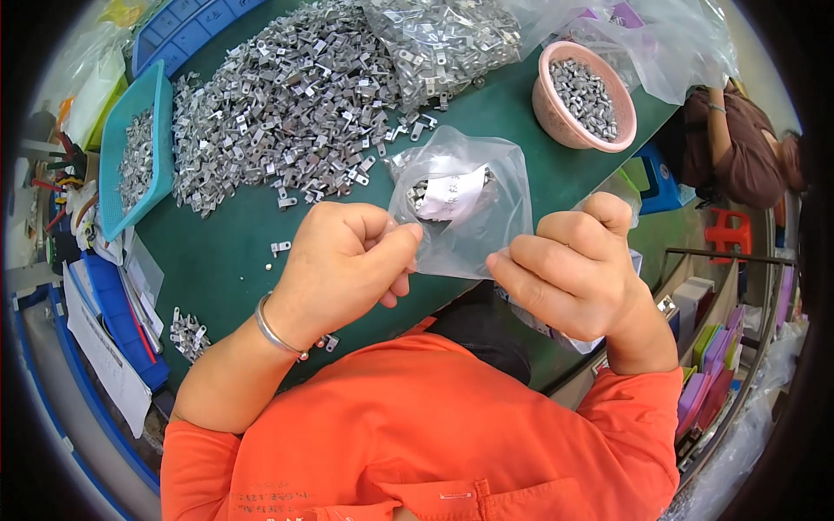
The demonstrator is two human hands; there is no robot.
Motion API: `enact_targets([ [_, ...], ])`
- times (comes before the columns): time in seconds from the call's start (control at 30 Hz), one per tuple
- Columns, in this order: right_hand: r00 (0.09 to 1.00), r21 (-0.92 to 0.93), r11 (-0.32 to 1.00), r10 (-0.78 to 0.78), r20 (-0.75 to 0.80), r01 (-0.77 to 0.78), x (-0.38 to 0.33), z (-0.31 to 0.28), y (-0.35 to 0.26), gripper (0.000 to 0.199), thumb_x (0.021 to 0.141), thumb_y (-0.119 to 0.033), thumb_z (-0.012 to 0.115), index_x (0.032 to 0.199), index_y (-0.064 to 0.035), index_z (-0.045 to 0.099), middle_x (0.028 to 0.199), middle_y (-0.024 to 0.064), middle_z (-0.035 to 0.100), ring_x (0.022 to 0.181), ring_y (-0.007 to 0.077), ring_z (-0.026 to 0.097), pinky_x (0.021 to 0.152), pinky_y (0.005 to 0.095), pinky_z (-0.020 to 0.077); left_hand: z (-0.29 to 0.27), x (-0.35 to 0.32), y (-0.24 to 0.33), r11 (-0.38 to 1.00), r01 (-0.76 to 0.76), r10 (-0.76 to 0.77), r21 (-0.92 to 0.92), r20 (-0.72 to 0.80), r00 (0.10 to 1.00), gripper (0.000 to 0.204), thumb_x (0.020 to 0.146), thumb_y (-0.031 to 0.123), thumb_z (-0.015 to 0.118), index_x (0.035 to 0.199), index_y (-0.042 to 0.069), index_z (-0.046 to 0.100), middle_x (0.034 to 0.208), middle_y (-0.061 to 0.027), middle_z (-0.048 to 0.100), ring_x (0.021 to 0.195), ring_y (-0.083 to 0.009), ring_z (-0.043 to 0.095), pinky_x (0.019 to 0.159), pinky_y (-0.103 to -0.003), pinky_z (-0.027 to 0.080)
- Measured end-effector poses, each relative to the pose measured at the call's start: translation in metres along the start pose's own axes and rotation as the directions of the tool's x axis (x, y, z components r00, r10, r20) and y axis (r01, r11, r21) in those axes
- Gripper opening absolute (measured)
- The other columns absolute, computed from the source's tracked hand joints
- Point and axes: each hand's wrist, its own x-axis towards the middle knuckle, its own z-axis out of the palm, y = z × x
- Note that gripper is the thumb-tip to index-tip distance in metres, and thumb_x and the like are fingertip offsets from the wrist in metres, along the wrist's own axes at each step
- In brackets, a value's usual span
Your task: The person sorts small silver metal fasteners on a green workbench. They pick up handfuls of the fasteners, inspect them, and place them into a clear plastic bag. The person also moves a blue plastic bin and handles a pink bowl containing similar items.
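Between my two hands a clear plastic bag [469, 247] is stretched at its near edge. My left hand [352, 265] pinches the bag's left corner between thumb and finger. On the opposite corner, my right hand [565, 269] grips the plastic with its fingers curled. Inside the bag lie small metal parts, with a white paper slip [452, 193] on top of them. Beyond my left hand spreads a large heap of small silver metal brackets [287, 95] on the green table [217, 252].
A teal basket [111, 174] with metal parts stands at the left, near a blue tray [187, 35]. A pink bowl [546, 108] of small parts is at the right, beside a large filled plastic bag [443, 48]. Another person [738, 139] sits at the far right, near a red stool [728, 233].
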Motion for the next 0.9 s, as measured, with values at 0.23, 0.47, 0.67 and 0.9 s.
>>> enact_targets([
  [0.23, 0.999, -0.008, 1.0, 0.005, 0.033, -0.004, 0.004, -0.004, 0.001, 0.027, 0.054, -0.016, 0.065, 0.079, -0.0068, 0.064, 0.08, -0.0001, 0.057, 0.073, 0.0152, 0.055, 0.067, 0.0331, 0.0326, -0.002, -0.002, -0.001, 1.0, -0.014, 0.014, -0.012, 0.008, 1.0, 0.029, 0.089, 0.018, 0.062, 0.066, 0.0, 0.063, 0.057, -0.005, 0.061, 0.047, -0.0096, 0.059, 0.042, -0.021, 0.045],
  [0.47, 0.997, -0.021, 1.0, 0.011, 0.082, -0.009, 0.008, -0.009, 0.004, 0.026, 0.054, -0.015, 0.064, 0.079, -0.0056, 0.064, 0.08, 0.0003, 0.057, 0.073, 0.0151, 0.055, 0.065, 0.033, 0.0319, -0.003, -0.002, -0.003, 1.0, -0.024, 0.024, -0.016, 0.018, 1.0, 0.029, 0.09, 0.019, 0.062, 0.067, 0.0, 0.063, 0.058, -0.0052, 0.061, 0.046, -0.0095, 0.058, 0.041, -0.02, 0.043],
  [0.67, 0.988, 0.039, 0.995, 0.09, 0.122, -0.096, 0.011, -0.003, 0.008, 0.023, 0.061, -0.012, 0.067, 0.082, -0.0046, 0.063, 0.081, 0.004, 0.06, 0.068, 0.0184, 0.056, 0.058, 0.0313, 0.0372, -0.011, -0.005, -0.002, 0.995, -0.041, 0.045, -0.089, 0.041, 0.998, 0.033, 0.092, 0.023, 0.059, 0.069, -0.001, 0.063, 0.058, -0.0044, 0.061, 0.048, -0.0088, 0.057, 0.045, -0.021, 0.044],
  [0.9, 0.871, 0.084, 0.886, 0.463, -0.164, -0.456, 0.011, 0.008, 0.04, 0.012, 0.076, 0.007, 0.066, 0.084, 0.0013, 0.061, 0.073, 0.0103, 0.058, 0.062, 0.0242, 0.058, 0.057, 0.0307, 0.0472, -0.065, -0.012, -0.023, 0.917, -0.323, 0.234, -0.233, -0.341, 0.91, 0.017, 0.093, 0.018, 0.055, 0.095, 0.001, 0.06, 0.063, -0.0053, 0.059, 0.051, -0.0117, 0.056, 0.047, -0.022, 0.043],
])
